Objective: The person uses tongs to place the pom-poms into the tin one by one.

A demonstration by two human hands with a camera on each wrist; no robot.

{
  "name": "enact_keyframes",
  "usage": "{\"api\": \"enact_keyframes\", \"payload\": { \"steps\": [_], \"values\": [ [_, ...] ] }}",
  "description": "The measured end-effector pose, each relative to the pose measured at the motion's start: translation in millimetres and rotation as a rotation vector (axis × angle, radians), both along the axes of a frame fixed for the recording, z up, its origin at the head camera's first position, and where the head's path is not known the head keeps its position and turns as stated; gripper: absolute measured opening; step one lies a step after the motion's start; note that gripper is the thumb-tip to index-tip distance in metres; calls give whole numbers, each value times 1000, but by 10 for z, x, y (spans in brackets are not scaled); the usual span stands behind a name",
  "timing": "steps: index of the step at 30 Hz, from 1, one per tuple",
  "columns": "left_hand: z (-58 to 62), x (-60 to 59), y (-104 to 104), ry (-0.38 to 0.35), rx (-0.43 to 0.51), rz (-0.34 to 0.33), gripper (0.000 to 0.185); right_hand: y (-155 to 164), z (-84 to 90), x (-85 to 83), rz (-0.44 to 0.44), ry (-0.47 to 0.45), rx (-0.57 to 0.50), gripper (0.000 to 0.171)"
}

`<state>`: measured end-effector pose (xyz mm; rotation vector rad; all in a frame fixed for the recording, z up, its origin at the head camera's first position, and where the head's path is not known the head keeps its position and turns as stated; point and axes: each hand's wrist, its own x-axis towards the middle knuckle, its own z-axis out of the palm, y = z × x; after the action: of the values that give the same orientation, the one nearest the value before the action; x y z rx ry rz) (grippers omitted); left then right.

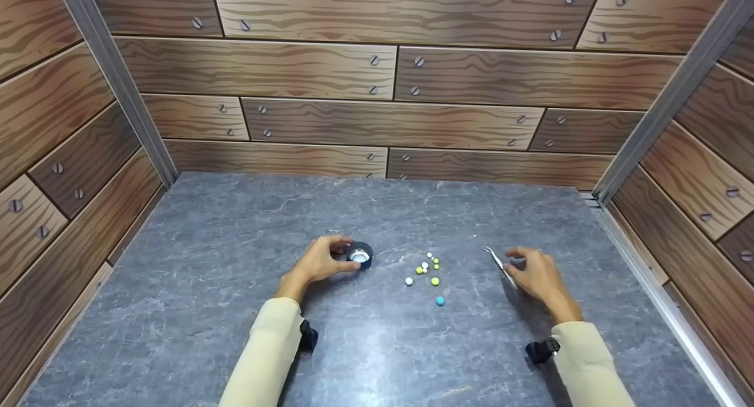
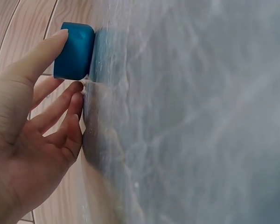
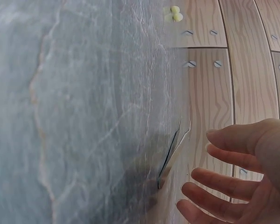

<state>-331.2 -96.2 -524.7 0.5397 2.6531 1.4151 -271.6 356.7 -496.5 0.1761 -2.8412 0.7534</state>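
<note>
A small round cup [image 1: 360, 255], dark-rimmed with a pale, shiny inside, stands on the grey table. In the left wrist view its side [image 2: 77, 51] is blue. My left hand [image 1: 321, 260] holds it from the left between thumb and fingers. Metal tweezers [image 1: 500, 267] with bent tips lie on the table at the right. Beside them is my right hand [image 1: 537, 274], fingers loosely bent. A gap shows between that hand's fingertips [image 3: 189, 186] and the tweezers [image 3: 170, 161] in the right wrist view.
Several small beads lie between the hands: yellow-green ones [image 1: 435, 281], white ones [image 1: 409, 281] and a blue one [image 1: 440, 301] nearest me. Wood-patterned walls [image 1: 330, 71] with metal corner posts enclose the grey table [image 1: 235, 218] at the back and sides.
</note>
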Motion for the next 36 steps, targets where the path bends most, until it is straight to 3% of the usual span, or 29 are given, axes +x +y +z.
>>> {"api": "enact_keyframes", "payload": {
  "steps": [16,25,36],
  "values": [
    [16,8,54,-31,17,-33,62,46,-49,-38,-11,-7,1,29],
    [-8,1,67,3,30,-56,59,63,-100,-79,-27,-47,3,30],
    [-8,-8,71,-14,41,-49,58,7,-120,-110,-47,-65,30,28]
  ]
}}
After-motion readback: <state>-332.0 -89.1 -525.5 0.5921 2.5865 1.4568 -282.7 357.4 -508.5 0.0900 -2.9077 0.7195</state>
